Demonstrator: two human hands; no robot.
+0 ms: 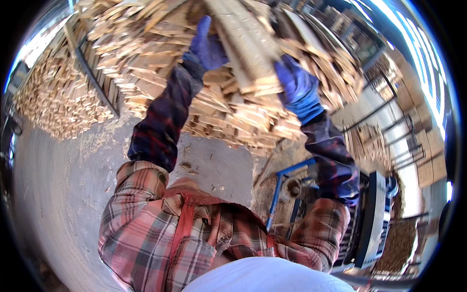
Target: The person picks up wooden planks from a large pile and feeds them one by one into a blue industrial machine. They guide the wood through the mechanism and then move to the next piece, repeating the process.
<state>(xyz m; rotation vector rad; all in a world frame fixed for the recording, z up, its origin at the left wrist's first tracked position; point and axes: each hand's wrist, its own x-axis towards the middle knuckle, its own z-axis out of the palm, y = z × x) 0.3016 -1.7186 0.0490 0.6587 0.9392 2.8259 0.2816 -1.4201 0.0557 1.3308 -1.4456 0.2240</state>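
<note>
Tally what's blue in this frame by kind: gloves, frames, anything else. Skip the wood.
Blue gloves: 2, on the left hand and the right hand, both gripping the bundle of wood strips
Blue metal frame: 1, lower right beside the machine
Total: 3

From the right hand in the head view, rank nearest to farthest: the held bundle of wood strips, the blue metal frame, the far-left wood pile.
From the right hand:
1. Bundle of wood strips, in its grip, just left.
2. Blue metal frame, below, on the floor.
3. Far-left wood pile, across the picture, past the left hand.
</note>
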